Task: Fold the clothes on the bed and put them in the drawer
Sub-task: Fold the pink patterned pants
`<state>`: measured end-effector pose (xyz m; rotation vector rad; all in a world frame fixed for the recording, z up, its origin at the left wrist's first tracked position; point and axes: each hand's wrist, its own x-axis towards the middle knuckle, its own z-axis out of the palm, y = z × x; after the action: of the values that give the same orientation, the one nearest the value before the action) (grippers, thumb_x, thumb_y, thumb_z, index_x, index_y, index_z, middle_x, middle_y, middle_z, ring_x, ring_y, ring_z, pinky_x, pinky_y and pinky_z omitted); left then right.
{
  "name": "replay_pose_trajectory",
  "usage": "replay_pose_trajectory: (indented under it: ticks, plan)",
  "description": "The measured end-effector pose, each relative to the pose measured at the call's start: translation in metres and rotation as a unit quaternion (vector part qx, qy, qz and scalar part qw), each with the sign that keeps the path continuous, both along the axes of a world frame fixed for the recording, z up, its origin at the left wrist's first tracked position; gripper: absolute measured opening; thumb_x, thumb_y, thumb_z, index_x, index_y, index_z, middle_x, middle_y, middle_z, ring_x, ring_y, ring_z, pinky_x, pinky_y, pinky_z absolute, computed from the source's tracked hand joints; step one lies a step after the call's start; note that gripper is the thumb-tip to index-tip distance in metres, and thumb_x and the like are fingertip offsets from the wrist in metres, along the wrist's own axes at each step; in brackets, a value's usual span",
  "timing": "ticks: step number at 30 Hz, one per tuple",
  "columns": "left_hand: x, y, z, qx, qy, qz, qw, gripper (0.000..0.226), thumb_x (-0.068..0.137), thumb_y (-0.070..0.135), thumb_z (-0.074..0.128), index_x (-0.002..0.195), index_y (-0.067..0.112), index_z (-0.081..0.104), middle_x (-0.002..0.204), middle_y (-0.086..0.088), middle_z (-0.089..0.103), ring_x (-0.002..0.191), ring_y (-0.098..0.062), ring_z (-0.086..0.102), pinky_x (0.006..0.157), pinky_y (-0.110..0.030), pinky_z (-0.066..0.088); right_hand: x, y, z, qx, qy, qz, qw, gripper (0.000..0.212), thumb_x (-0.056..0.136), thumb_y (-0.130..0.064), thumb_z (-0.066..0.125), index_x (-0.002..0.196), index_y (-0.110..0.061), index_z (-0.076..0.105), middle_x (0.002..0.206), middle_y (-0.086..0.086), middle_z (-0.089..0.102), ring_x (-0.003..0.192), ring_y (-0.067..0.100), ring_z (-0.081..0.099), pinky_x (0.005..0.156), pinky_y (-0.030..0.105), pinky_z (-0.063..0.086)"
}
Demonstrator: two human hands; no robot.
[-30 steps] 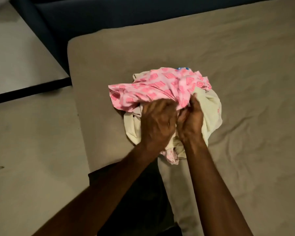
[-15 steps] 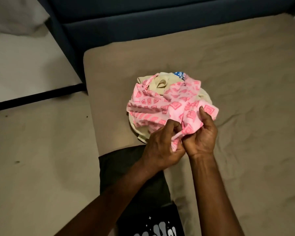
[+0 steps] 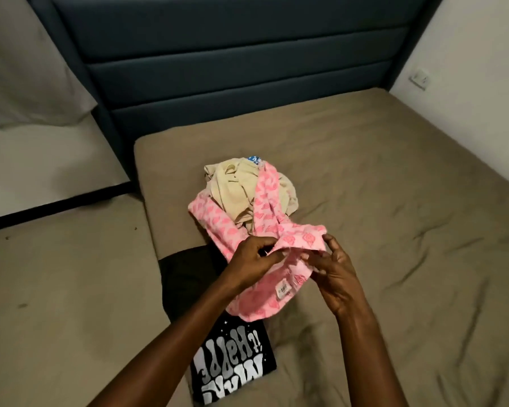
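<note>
A tan-sheeted bed (image 3: 365, 186) meets a dark blue padded headboard (image 3: 218, 54). A folded black printed T-shirt (image 3: 232, 353) lies near its edge. The left hand (image 3: 253, 265) and right hand (image 3: 332, 274) pinch the pink patterned garment (image 3: 265, 212), trailing over a cream garment (image 3: 232, 192).

Dark blue headboard (image 3: 232, 54), white wall (image 3: 467, 69)

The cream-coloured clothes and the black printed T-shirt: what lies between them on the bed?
In the head view, the pink patterned garment stretches between the cream clothes and black T-shirt, gripped by both hands, left and right.
</note>
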<state>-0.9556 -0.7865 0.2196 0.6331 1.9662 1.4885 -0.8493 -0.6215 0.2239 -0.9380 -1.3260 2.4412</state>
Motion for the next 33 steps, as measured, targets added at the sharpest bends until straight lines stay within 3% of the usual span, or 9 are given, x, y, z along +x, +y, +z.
replay_pose_trajectory:
  ticks: [4,6,10,14,18,23,28,31,33]
  plan:
    - [0.038,0.002,0.046,-0.061,0.057,-0.088,0.993,0.022,0.083,0.013,0.078,0.105,0.018,0.079,0.097,0.009,0.077,0.083,-0.003,0.069,0.078,-0.031,0.057,0.04,-0.006,0.05,0.088,-0.009,-0.057,0.994,0.03,0.089,0.013,0.059,0.108,-0.004,0.075,0.095,0.016,0.078,0.074,0.027,0.072,0.062,0.032,0.059]
    - [0.049,0.0,0.066,-0.097,0.103,-0.112,0.983,0.036,0.08,0.013,0.08,0.116,0.016,0.076,0.106,0.009,0.076,0.089,-0.001,0.068,0.079,-0.024,0.055,0.054,-0.001,0.074,0.108,-0.022,-0.104,0.988,0.027,0.093,0.011,0.052,0.099,-0.004,0.073,0.081,0.011,0.076,0.065,0.024,0.068,0.055,0.028,0.055]
    - [0.063,-0.007,0.077,-0.322,0.291,-0.071,0.898,0.05,0.08,0.016,0.073,0.129,0.021,0.066,0.124,-0.002,0.069,0.115,-0.025,0.062,0.086,-0.033,0.051,0.071,0.012,0.109,0.131,-0.025,-0.186,0.974,0.03,0.092,0.011,0.046,0.096,-0.011,0.066,0.072,0.008,0.07,0.057,0.021,0.064,0.051,0.027,0.05]
    - [0.068,-0.013,0.078,-0.423,0.167,0.003,0.891,0.028,0.086,0.031,0.068,0.107,0.014,0.066,0.11,-0.005,0.072,0.097,-0.029,0.071,0.078,-0.032,0.055,0.093,0.024,0.134,0.176,-0.033,-0.237,0.955,0.057,0.088,0.014,0.048,0.124,-0.028,0.061,0.072,0.009,0.066,0.058,0.02,0.064,0.051,0.034,0.055]
    - [0.072,-0.01,0.083,-0.232,-0.116,0.063,0.964,0.013,0.091,0.011,0.066,0.096,0.0,0.063,0.081,-0.02,0.075,0.069,-0.035,0.076,0.067,-0.047,0.065,0.113,0.025,0.145,0.208,-0.045,-0.234,0.949,0.033,0.085,0.014,0.054,0.094,-0.008,0.077,0.074,0.016,0.069,0.06,0.024,0.066,0.056,0.03,0.055]
    - [0.058,0.011,0.104,-0.08,-0.16,0.151,0.972,0.015,0.087,-0.007,0.066,0.1,-0.009,0.07,0.071,-0.016,0.073,0.053,-0.026,0.07,0.05,-0.03,0.059,0.139,0.034,0.153,0.297,-0.093,-0.279,0.908,0.015,0.084,0.011,0.067,0.091,0.002,0.077,0.071,0.018,0.069,0.051,0.025,0.067,0.045,0.029,0.056]
    - [0.043,0.047,0.134,-0.112,0.008,0.119,0.987,0.014,0.074,0.014,0.086,0.072,0.005,0.075,0.063,-0.009,0.073,0.059,-0.026,0.074,0.057,-0.037,0.061,0.162,0.049,0.161,0.391,-0.157,-0.311,0.852,0.015,0.086,-0.001,0.065,0.087,-0.008,0.078,0.068,0.014,0.072,0.047,0.029,0.07,0.047,0.04,0.059]
    - [0.032,0.074,0.156,-0.213,0.235,0.083,0.945,0.03,0.075,0.039,0.08,0.07,0.012,0.068,0.066,0.0,0.067,0.065,-0.025,0.065,0.056,-0.033,0.047,0.168,0.069,0.165,0.426,-0.218,-0.306,0.823,0.025,0.083,-0.002,0.055,0.087,-0.01,0.078,0.068,0.011,0.073,0.048,0.025,0.071,0.048,0.04,0.06]
    - [0.03,0.088,0.171,-0.235,0.315,0.062,0.917,0.026,0.084,0.038,0.071,0.084,0.014,0.063,0.078,-0.001,0.06,0.075,-0.027,0.059,0.063,-0.032,0.043,0.17,0.084,0.163,0.494,-0.282,-0.254,0.782,0.025,0.073,-0.005,0.054,0.078,-0.011,0.078,0.061,0.009,0.07,0.047,0.025,0.068,0.05,0.035,0.058]
